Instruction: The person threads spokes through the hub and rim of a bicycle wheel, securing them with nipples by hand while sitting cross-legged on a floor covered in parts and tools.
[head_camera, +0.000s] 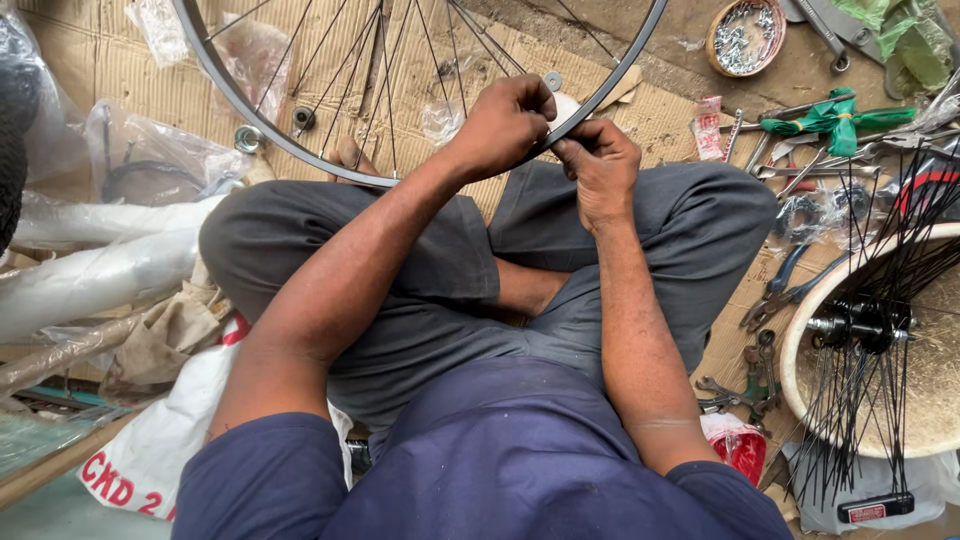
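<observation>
1. The person sits cross-legged on the cardboard sheet (100, 70) that covers the floor, with a bicycle wheel rim (300, 150) lying in front of the knees, its near arc resting close over the lap.
2. The left hand (500, 125) is closed, fingertips pinched together on the rim's near edge, where the thin spokes (385, 70) fan away towards a hub beyond the top of the frame.
3. The right hand (600, 165) is closed too, thumb and fingers pinched at the same stretch of rim, just beside the left; what small part either hand holds there is too small to tell.
4. The relation that counts: the rim runs as a curve from left to right across the view, and both hands meet it at its near right part, the left reaching across from above and the right coming up from below (the two sit nearly touching, so neither is clearly nearer).
5. A small metal washer (553, 81) lies on the cardboard just beyond the hands, inside the rim.
6. To the right lie scattered wrenches (790, 165), green-handled tools (835, 118) and a round dish of small metal parts (745, 35).
7. At the far right a black hub with loose spokes (860, 325) stands in a pale round tray (800, 345).
</observation>
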